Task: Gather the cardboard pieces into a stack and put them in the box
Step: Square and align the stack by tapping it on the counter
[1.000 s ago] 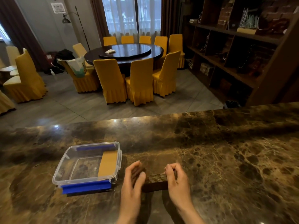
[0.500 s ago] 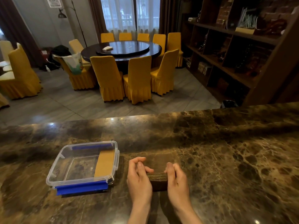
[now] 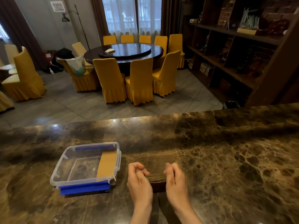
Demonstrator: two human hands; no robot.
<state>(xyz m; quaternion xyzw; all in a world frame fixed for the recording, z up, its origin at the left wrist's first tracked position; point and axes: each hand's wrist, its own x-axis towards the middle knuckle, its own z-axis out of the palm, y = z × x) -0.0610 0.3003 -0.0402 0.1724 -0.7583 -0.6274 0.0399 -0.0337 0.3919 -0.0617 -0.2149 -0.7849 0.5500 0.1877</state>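
clear rectangular plastic box with blue clips [image 3: 77,168] on dark brown marble tabletop [image 3: 226,159], tan cardboard strip [image 3: 106,164] against its right wall | left hand [image 3: 140,181] fingers curled on stack's left end | brown corrugated cardboard stack [image 3: 156,180] right of box, between hands | right hand [image 3: 175,181] fingers closed on stack's right end

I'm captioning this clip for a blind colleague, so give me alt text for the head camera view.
Two bare hands, left hand and right hand, squeeze a brown stack of cardboard pieces between them on a dark marble counter. To their left sits an open clear plastic box with blue clips, a tan cardboard piece along its right inner side. Yellow-covered chairs ring a round table behind.
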